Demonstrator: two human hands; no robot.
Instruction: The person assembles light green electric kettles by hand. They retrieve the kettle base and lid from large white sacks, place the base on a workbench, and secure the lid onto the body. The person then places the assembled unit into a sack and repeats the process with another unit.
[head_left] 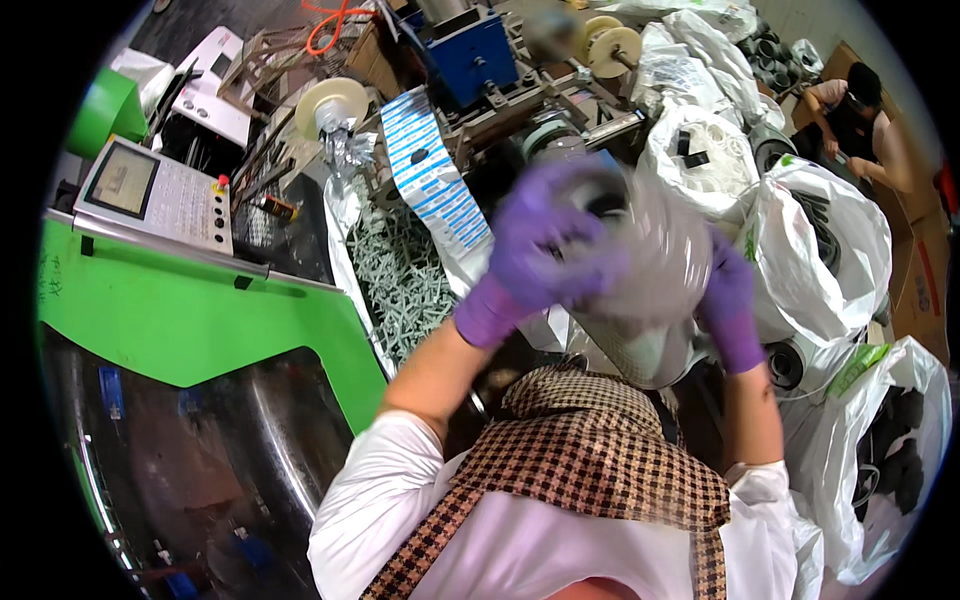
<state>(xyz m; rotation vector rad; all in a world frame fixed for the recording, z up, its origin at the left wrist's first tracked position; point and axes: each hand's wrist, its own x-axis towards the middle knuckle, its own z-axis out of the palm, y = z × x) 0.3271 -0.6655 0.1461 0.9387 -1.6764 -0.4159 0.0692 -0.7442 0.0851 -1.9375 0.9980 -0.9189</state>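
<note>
In front of my chest is a bulky, translucent whitish plastic thing (665,250), smeared by motion; whether it is a bag or a container I cannot make out. My left hand (550,240), in a purple glove, is at its left side with fingers partly bent and badly blurred. A dark round part shows just beyond those fingers. On the other side my right hand (728,300), also gloved in purple, grips the plastic, its fingers largely hidden behind it. Under the plastic, near my apron (590,440), stands a pale, rounded, finely patterned container (640,350).
Many small grey-green plastic pieces (400,270) fill a bin at left, beside a green machine (200,300) with a control panel (150,195). A blue-striped strip (435,170) hangs ahead. White bags (810,250) crowd the right. Another person (860,130) sits at far right.
</note>
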